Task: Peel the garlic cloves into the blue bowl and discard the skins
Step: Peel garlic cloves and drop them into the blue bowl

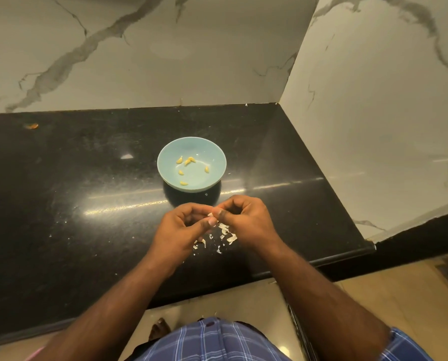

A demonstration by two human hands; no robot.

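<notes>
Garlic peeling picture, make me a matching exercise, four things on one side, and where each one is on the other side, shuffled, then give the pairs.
Things:
1. peeled cloves
2. skins
3. bowl
4. clove being peeled

Places:
A. on the black counter, beyond the hands
B. scattered on the counter under the hands
C. pinched between the fingertips of the left hand and right hand
D. inside the bowl

Pairs: 1-D, 2-B, 3-A, 4-C
</notes>
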